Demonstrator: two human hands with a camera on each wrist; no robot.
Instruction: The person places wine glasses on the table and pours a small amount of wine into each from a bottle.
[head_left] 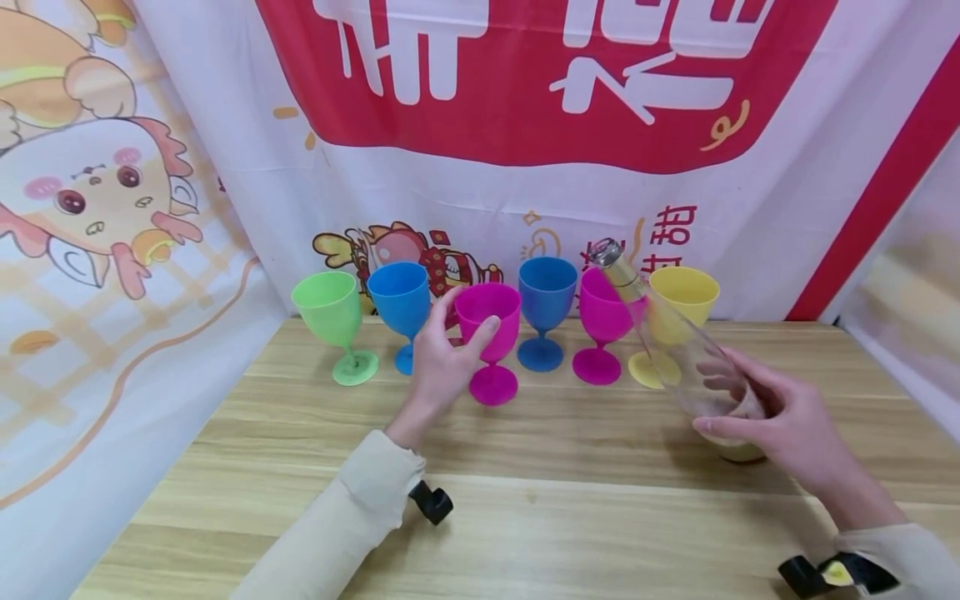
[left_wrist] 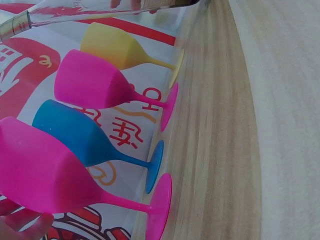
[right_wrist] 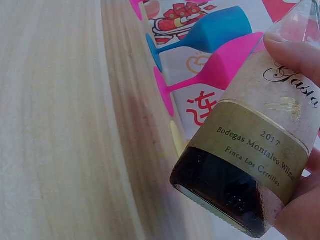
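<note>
My left hand (head_left: 447, 354) holds the bowl of a magenta goblet (head_left: 502, 335), thumb across its front and fingers at its left side. That goblet stands upright, a little nearer than the others, and fills the lower left of the left wrist view. My right hand (head_left: 798, 425) grips a clear wine bottle (head_left: 678, 346) low down, round its label (right_wrist: 250, 142). The bottle leans left, its neck in front of a second magenta goblet (head_left: 600, 321) and its body partly over a yellow goblet (head_left: 686, 292). Its bottom end looks dark in the right wrist view.
A green goblet (head_left: 330, 308), a blue goblet (head_left: 400, 300) and another blue goblet (head_left: 547, 296) stand in the row along the back of the wooden table (head_left: 525, 508). Behind them hangs a printed cloth (head_left: 465, 192). Another printed cloth (head_left: 97, 333) hangs at the left.
</note>
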